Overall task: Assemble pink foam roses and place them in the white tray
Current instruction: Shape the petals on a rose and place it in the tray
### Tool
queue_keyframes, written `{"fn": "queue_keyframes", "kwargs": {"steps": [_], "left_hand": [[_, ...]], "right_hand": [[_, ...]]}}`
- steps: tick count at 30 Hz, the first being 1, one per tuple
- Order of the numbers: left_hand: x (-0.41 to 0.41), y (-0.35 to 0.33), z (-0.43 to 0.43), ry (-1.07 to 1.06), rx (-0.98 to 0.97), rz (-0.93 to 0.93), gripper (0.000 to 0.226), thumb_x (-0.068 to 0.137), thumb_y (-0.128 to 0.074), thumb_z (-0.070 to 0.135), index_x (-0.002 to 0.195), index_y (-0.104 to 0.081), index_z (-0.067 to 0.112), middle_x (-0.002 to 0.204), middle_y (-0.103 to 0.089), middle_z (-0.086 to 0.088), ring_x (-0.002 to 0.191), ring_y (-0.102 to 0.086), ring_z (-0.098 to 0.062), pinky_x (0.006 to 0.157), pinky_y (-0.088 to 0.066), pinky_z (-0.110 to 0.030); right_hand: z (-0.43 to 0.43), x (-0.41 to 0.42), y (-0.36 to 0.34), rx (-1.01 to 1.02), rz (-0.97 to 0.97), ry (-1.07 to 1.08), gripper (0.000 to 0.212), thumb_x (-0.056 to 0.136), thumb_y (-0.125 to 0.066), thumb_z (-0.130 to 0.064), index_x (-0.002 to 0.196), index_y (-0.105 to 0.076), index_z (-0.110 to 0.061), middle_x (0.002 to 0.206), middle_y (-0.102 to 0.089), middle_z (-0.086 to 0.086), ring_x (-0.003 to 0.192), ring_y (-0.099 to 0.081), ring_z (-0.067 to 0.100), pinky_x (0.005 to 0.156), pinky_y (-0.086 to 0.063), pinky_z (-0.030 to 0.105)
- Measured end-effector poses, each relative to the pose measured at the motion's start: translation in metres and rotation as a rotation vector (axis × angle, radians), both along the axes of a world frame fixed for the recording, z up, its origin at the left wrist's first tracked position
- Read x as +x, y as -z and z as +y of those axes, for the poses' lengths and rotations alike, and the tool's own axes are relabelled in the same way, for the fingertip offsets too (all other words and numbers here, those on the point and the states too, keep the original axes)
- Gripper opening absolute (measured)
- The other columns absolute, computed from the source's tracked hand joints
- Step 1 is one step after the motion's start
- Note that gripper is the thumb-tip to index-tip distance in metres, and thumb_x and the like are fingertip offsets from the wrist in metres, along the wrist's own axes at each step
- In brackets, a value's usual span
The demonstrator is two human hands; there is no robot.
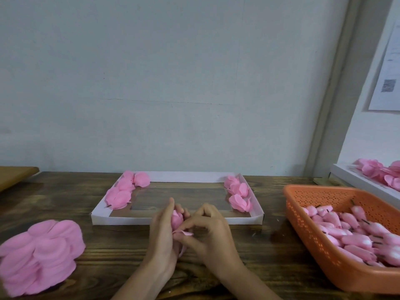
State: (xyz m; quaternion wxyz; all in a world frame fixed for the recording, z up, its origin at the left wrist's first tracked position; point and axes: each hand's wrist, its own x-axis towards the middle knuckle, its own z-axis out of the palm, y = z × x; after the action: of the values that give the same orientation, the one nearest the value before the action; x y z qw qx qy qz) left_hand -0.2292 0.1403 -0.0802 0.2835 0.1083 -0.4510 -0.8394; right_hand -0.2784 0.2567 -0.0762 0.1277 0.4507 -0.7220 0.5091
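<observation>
Wrapping a petal onto the bud is the step in hand. My left hand (pixel 164 232) grips the part-built rose (pixel 177 219) above the worktop (pixel 249 256), just in front of the white tray (pixel 134 220). My right hand (pixel 213 233) pinches a loose petal (pixel 186 233) against the rose's base. Finished roses (pixel 121 192) lie at both ends of the tray. The next move likely calls for pressing this petal snugly round the bud without creasing the foam, then freeing my right hand to take another from the petal pile (pixel 39 256) at my left.
</observation>
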Motion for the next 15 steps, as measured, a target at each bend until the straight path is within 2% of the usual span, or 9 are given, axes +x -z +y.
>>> {"fn": "queue_keyframes", "kwargs": {"steps": [2, 4, 6, 8, 10, 13, 15], "left_hand": [[0.000, 0.002, 0.000, 0.055, -0.075, -0.006, 0.042, 0.099, -0.056, 0.042, 0.073, -0.060, 0.009, 0.072, -0.058, -0.010, 0.061, -0.061, -0.021, 0.051, -0.047, -0.030], [0.000, 0.003, 0.001, 0.097, -0.126, -0.010, 0.043, 0.095, -0.058, 0.045, 0.072, -0.060, 0.009, 0.070, -0.056, -0.012, 0.061, -0.059, -0.023, 0.052, -0.044, -0.030], [0.001, 0.003, 0.002, 0.122, -0.137, -0.030, 0.045, 0.094, -0.060, 0.048, 0.072, -0.060, 0.009, 0.071, -0.055, -0.014, 0.065, -0.060, -0.024, 0.059, -0.045, -0.034], [0.003, 0.002, 0.004, 0.149, -0.159, -0.058, 0.049, 0.093, -0.064, 0.055, 0.073, -0.063, 0.010, 0.073, -0.058, -0.015, 0.067, -0.061, -0.025, 0.064, -0.043, -0.033], [0.004, 0.000, 0.007, 0.172, -0.177, -0.062, 0.055, 0.083, -0.071, 0.063, 0.076, -0.068, 0.009, 0.077, -0.060, -0.016, 0.072, -0.062, -0.027, 0.070, -0.044, -0.038], [0.008, -0.004, 0.009, 0.238, -0.199, -0.053, 0.079, 0.059, -0.087, 0.070, 0.092, -0.071, 0.000, 0.090, -0.063, -0.020, 0.089, -0.061, -0.032, 0.083, -0.050, -0.044], [0.010, -0.006, 0.004, 0.339, -0.137, -0.019, 0.087, 0.050, -0.094, 0.066, 0.100, -0.072, -0.002, 0.097, -0.064, -0.023, 0.092, -0.064, -0.032, 0.083, -0.056, -0.039]], "right_hand": [[0.001, 0.000, 0.000, 0.013, 0.012, 0.012, 0.013, 0.077, -0.088, -0.030, 0.088, -0.082, -0.031, 0.081, -0.059, -0.007, 0.087, -0.054, 0.011, 0.076, -0.045, 0.026], [0.001, -0.002, 0.000, 0.036, 0.053, 0.036, 0.013, 0.078, -0.088, -0.029, 0.088, -0.081, -0.032, 0.081, -0.057, -0.008, 0.088, -0.051, 0.009, 0.075, -0.043, 0.024], [0.002, -0.002, -0.001, 0.045, 0.121, 0.084, 0.010, 0.079, -0.085, -0.032, 0.088, -0.081, -0.033, 0.082, -0.052, -0.009, 0.089, -0.046, 0.005, 0.072, -0.039, 0.018], [0.002, -0.004, -0.002, 0.057, 0.228, 0.146, 0.008, 0.082, -0.079, -0.038, 0.085, -0.079, -0.031, 0.083, -0.046, -0.008, 0.088, -0.041, 0.007, 0.069, -0.037, 0.020], [0.003, -0.006, -0.004, 0.059, 0.253, 0.153, 0.012, 0.081, -0.078, -0.038, 0.085, -0.073, -0.028, 0.087, -0.045, -0.008, 0.089, -0.040, 0.007, 0.070, -0.039, 0.022], [0.003, -0.005, -0.006, 0.026, 0.090, 0.114, 0.033, 0.072, -0.079, -0.043, 0.095, -0.059, -0.030, 0.098, -0.048, -0.011, 0.096, -0.047, 0.006, 0.074, -0.043, 0.019], [0.004, -0.005, -0.008, -0.036, -0.108, 0.057, 0.049, 0.065, -0.084, -0.047, 0.101, -0.053, -0.035, 0.102, -0.054, -0.015, 0.097, -0.054, 0.007, 0.074, -0.046, 0.015]]}}
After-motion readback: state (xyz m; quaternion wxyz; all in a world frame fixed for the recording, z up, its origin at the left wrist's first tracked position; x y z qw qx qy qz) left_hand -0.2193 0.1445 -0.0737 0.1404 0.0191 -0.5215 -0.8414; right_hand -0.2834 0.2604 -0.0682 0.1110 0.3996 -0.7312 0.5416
